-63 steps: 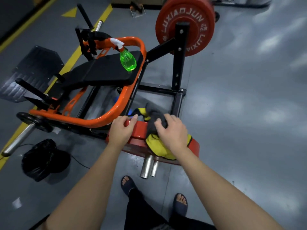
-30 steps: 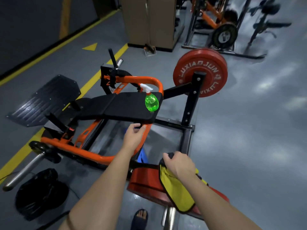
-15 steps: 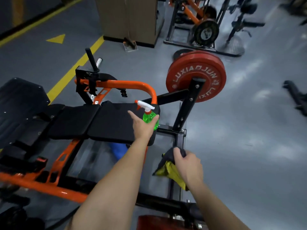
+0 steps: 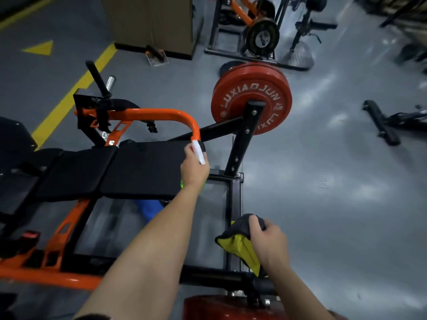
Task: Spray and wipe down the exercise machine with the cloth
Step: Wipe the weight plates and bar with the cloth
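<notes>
Left hand [image 4: 194, 168] grips the green plastic spray bottle with white trigger [image 4: 199, 153] at the right end of the black pad [image 4: 143, 167] of the orange-framed exercise machine [image 4: 159, 113], right hand [image 4: 269, 244] clutches the grey-and-yellow cloth [image 4: 238, 247] nearer, off the machine: spraying apparently imminent, no wiping under way.

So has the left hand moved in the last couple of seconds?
Yes. The left hand went forward from the near red plate to the end of the black pad, where it grips the spray bottle.
</notes>
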Motion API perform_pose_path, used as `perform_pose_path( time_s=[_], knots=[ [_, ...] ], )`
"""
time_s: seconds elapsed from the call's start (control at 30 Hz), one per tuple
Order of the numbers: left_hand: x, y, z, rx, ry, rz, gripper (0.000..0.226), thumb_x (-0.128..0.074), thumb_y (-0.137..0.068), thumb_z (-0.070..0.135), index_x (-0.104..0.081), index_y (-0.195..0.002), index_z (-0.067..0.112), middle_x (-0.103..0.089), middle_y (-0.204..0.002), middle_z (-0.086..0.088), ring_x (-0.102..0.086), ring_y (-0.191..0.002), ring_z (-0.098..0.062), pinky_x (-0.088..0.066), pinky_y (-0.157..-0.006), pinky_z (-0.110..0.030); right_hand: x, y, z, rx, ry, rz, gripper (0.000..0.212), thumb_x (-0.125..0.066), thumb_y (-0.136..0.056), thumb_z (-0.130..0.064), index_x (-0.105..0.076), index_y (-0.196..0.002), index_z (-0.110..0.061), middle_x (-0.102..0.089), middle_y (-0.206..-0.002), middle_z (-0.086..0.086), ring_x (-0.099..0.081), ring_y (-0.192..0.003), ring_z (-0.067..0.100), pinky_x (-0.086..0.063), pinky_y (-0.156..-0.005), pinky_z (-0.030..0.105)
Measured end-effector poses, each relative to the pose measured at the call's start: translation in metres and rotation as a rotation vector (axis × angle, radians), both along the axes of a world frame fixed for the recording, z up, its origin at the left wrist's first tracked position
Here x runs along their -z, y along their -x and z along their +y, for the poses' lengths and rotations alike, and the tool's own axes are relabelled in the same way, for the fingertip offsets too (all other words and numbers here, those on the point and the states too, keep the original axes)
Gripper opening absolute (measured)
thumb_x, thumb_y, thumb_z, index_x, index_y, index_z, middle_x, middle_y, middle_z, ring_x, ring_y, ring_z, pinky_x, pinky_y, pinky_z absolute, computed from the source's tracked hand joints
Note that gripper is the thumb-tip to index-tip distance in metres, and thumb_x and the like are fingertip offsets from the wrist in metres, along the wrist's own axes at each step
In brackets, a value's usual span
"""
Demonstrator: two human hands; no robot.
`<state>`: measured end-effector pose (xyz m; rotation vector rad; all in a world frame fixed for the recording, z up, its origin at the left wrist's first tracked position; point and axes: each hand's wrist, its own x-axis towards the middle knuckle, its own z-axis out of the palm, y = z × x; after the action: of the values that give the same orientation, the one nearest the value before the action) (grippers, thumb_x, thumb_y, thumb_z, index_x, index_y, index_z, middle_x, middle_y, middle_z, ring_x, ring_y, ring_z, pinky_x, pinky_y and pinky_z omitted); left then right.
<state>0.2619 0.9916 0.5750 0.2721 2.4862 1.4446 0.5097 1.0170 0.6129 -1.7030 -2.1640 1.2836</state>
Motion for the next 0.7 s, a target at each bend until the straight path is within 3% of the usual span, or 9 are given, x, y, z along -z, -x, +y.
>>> perform_pose_path(
  time_s=[0.1, 0.17, 0.23, 0.33, 0.43, 0.53, 0.6, 0.7],
  knots=[
    [-0.018, -0.03, -0.019, 0.115, 0.025, 0.027, 0.037, -0.054, -0.101, 0.054, -0.056, -0.109, 0.018, -0.065, -0.084, -0.002, -0.064, -0.084, -0.034, -0.049, -0.072, -0.042, -0.016, -0.014, -0.004, 0.002, 0.003, 0.042, 0.042, -0.05, -0.092, -0.049, -0.049, -0.063, -0.019, -0.051, -0.062, 0.001, -0.051, -0.065, 0.026, -0.041, -0.064, 0.036],
    [-0.025, -0.054, -0.034, 0.151, 0.026, 0.057, 0.033, -0.059, -0.099, 0.048, -0.059, -0.103, 0.015, -0.068, -0.084, -0.008, -0.065, -0.08, -0.033, -0.053, -0.072, -0.044, -0.031, -0.022, -0.008, 0.002, -0.012, 0.073, 0.042, -0.049, -0.092, -0.049, -0.05, -0.064, -0.018, -0.054, -0.063, 0.002, -0.052, -0.066, 0.027, -0.042, -0.062, 0.035],
    [-0.033, -0.083, -0.053, 0.175, 0.003, 0.048, 0.029, -0.06, -0.095, 0.041, -0.058, -0.1, 0.013, -0.068, -0.081, -0.01, -0.067, -0.074, -0.031, -0.056, -0.07, -0.048, -0.048, -0.035, -0.012, 0.026, -0.028, 0.108, 0.042, -0.049, -0.093, -0.049, -0.056, -0.067, -0.016, -0.059, -0.066, 0.005, -0.057, -0.069, 0.029, -0.044, -0.064, 0.036],
    [-0.047, -0.125, -0.081, 0.168, -0.008, 0.089, 0.024, -0.058, -0.09, 0.032, -0.057, -0.097, 0.01, -0.067, -0.084, -0.013, -0.067, -0.076, -0.033, -0.053, -0.072, -0.047, -0.071, -0.065, -0.019, 0.068, -0.044, 0.223, 0.047, -0.048, -0.095, -0.048, -0.049, -0.062, -0.015, -0.049, -0.058, 0.001, -0.05, -0.064, 0.027, -0.041, -0.063, 0.037],
    [-0.061, -0.161, -0.102, 0.194, 0.083, 0.252, 0.012, -0.059, -0.09, 0.013, -0.058, -0.095, 0.003, -0.061, -0.089, -0.016, -0.049, -0.086, -0.027, -0.035, -0.073, -0.034, -0.092, -0.104, -0.026, 0.117, -0.038, 0.294, 0.049, -0.047, -0.096, -0.05, -0.05, -0.061, -0.016, -0.052, -0.06, 0.002, -0.051, -0.066, 0.027, -0.041, -0.064, 0.037],
    [-0.08, -0.212, -0.13, 0.248, 0.108, 0.41, 0.009, -0.055, -0.086, 0.008, -0.058, -0.089, -0.001, -0.056, -0.087, -0.018, -0.032, -0.087, -0.018, -0.04, -0.083, -0.04, -0.109, -0.157, -0.038, 0.17, -0.045, 0.347, 0.049, -0.048, -0.096, -0.05, -0.059, -0.067, -0.012, -0.06, -0.069, 0.007, -0.056, -0.07, 0.027, -0.041, -0.063, 0.037],
    [-0.091, -0.257, -0.156, 0.259, 0.087, 0.489, 0.013, -0.055, -0.083, 0.009, -0.059, -0.09, -0.001, -0.056, -0.089, -0.017, -0.04, -0.091, -0.025, -0.043, -0.084, -0.044, -0.112, -0.199, -0.053, 0.181, -0.035, 0.365, 0.05, -0.047, -0.096, -0.05, -0.059, -0.067, -0.011, -0.06, -0.071, 0.008, -0.055, -0.069, 0.024, -0.041, -0.062, 0.038],
    [-0.103, -0.334, -0.2, 0.329, 0.024, 0.462, 0.022, -0.05, -0.079, 0.013, -0.06, -0.097, 0.004, -0.056, -0.095, -0.008, -0.05, -0.091, -0.025, -0.037, -0.079, -0.031, -0.108, -0.26, -0.074, 0.218, 0.003, 0.406, 0.052, -0.047, -0.095, -0.051, -0.049, -0.058, -0.014, -0.052, -0.063, 0.006, -0.049, -0.063, 0.028, -0.038, -0.062, 0.038]
  ],
)
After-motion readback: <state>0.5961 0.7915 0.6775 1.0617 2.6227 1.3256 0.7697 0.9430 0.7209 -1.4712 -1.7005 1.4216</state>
